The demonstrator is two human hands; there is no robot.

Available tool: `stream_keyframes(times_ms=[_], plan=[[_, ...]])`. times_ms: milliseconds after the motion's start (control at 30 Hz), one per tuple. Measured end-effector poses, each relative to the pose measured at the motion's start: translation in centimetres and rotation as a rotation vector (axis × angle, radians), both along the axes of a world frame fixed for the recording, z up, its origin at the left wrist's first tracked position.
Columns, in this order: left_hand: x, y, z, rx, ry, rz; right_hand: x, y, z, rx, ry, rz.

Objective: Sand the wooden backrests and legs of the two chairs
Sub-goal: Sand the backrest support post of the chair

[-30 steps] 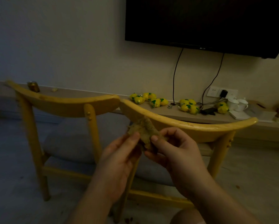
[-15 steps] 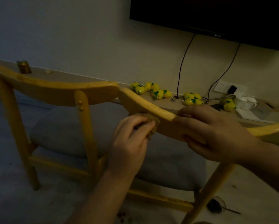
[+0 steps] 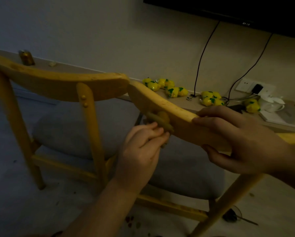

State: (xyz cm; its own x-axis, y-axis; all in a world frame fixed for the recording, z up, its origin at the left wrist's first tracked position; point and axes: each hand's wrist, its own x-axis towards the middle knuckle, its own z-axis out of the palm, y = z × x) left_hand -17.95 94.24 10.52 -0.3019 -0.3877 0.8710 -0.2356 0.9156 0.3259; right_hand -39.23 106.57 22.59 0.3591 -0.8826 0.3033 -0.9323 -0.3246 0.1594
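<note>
The left hand has its fingers closed on a folded sandpaper, pressed to the near face of the right chair's backrest. The right hand clamps that rail just beside it, fingers wrapped over and under. The rail's long axis runs left-to-right, so strokes likely follow it.
</note>
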Motion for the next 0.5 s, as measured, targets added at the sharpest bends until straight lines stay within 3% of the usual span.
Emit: stream_keyframes(times_ms=[167,500], plan=[[0.6,0.2,-1.3,-0.022,-0.080,0.002,0.1,-0.1,-0.2,-0.002,-0.005,-0.015],[0.3,-0.1,0.5,0.009,0.038,0.009,0.4,-0.1,-0.1,0.008,0.012,-0.045]])
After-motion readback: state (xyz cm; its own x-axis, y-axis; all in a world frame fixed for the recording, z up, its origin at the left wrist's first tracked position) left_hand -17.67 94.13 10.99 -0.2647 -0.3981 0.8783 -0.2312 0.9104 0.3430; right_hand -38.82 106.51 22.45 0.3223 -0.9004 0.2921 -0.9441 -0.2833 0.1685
